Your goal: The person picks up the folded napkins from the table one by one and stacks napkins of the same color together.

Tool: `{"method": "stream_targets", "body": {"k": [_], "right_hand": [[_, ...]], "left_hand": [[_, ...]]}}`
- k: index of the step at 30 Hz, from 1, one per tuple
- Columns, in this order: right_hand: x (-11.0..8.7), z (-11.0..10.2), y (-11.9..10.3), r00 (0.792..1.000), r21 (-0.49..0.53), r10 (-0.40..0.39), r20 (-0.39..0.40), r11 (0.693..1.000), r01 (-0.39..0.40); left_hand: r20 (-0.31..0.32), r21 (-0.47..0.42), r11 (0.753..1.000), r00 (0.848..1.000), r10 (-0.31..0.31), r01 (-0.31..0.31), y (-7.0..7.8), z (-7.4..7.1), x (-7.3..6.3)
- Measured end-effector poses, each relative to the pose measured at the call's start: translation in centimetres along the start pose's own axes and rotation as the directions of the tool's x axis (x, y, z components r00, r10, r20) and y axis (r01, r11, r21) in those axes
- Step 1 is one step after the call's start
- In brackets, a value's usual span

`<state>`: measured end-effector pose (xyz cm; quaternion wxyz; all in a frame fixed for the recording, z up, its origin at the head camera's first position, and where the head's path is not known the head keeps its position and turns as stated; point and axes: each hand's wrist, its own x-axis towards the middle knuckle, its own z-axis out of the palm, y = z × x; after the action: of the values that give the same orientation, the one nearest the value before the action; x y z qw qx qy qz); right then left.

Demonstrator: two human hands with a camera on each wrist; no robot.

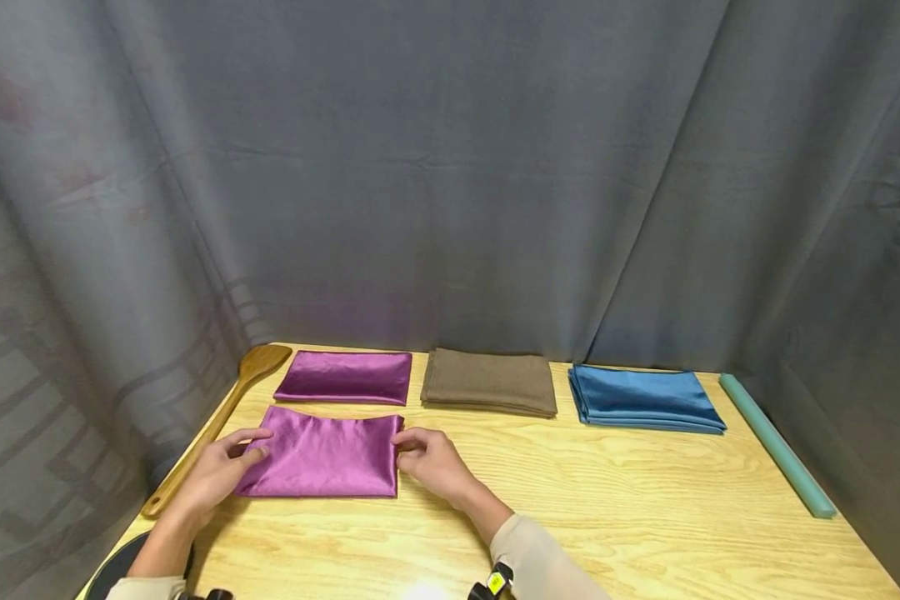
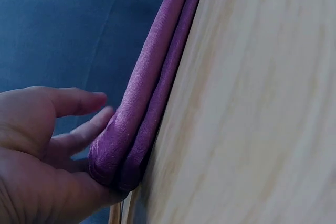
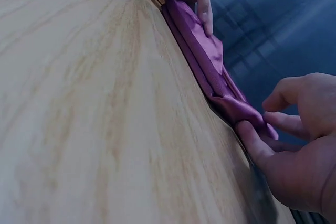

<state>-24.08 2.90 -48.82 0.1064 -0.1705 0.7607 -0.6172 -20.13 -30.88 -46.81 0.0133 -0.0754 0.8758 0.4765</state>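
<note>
A shiny purple cloth, folded into a thick rectangle, lies on the table near the left side. My left hand is at its left end; in the left wrist view the fingers reach over the folded end, fairly straight, with the thumb low against it. At the opposite end, my right hand pinches the cloth's edge. The right wrist view shows that thumb on the near side of a bunched corner and a finger on top. The cloth's layers show along its near side.
Behind lie a second folded purple cloth, a brown one and a blue one. A wooden spoon runs along the left edge, a green rod along the right. A dark round object sits beneath my left forearm. Grey curtains surround the table.
</note>
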Motion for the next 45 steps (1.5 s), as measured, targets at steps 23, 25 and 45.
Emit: {"method": "stream_targets", "body": {"k": [23,25,45], "right_hand": [[-0.49,0.41,-0.51,0.998,-0.016,0.005,0.068,1.0,-0.004],[-0.52,0.41,-0.48,0.997,0.004,0.01,0.083,1.0,-0.011],[0.13,-0.27,-0.28,1.0,0.02,-0.022,-0.02,1.0,0.022]], "left_hand": [[0.114,-0.135,0.99,0.992,0.058,-0.043,-0.17,0.53,-0.3],[0.11,-0.158,0.987,0.992,0.061,-0.044,-0.35,0.49,-0.31],[-0.082,-0.138,0.984,0.992,0.098,-0.109,0.49,-0.27,-0.29]]}}
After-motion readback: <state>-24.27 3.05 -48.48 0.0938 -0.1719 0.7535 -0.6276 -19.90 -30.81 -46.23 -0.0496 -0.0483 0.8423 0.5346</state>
